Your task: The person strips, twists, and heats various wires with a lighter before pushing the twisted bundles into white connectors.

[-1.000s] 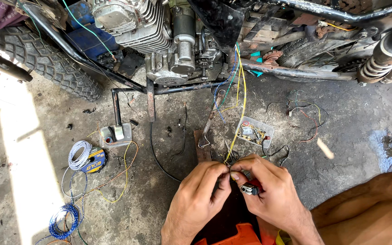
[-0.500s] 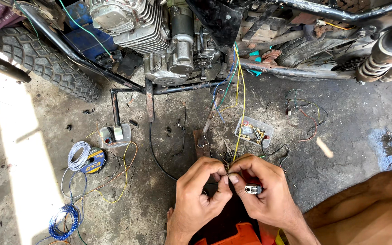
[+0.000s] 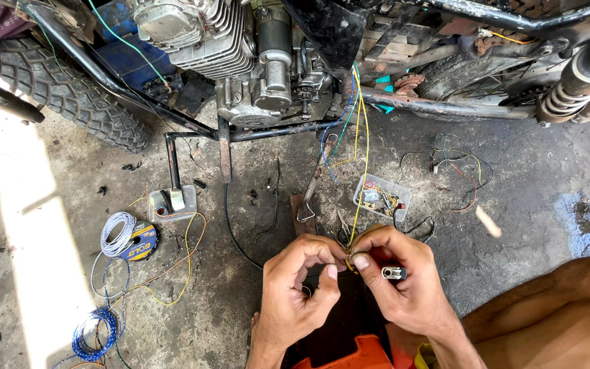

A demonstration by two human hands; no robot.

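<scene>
I see both hands low in the view, just below the small clear tray (image 3: 382,198) that sits on the concrete floor (image 3: 527,205). My left hand (image 3: 302,283) is curled, its thumb and fingertips pinched on the end of a yellow wire (image 3: 358,184). My right hand (image 3: 401,280) meets it there, thumb pressing the same wire end, so both grips are clenched on the wire where the hands touch. The right hand also grasps a small dark cylinder with a metal end (image 3: 394,273), tucked between its fingers and pointing right. From the pinch the yellow wire runs up past the left edge of the tray and on to the engine (image 3: 240,61) of the motorcycle well above the tray, alongside blue and green strands.

Just left of the tray lies a pair of pliers (image 3: 342,229), close above the hands. Right of the tray a loose tangle of coloured wires (image 3: 455,167) is spread on the floor. Well left of the tray a white wire coil (image 3: 115,232) rests on a dark round spool (image 3: 143,240), and a blue wire coil (image 3: 93,331) lies lower left still. A knobbly tyre (image 3: 69,96) stands far up-left of the tray. An orange object (image 3: 349,355) shows below the hands, partly hidden.
</scene>
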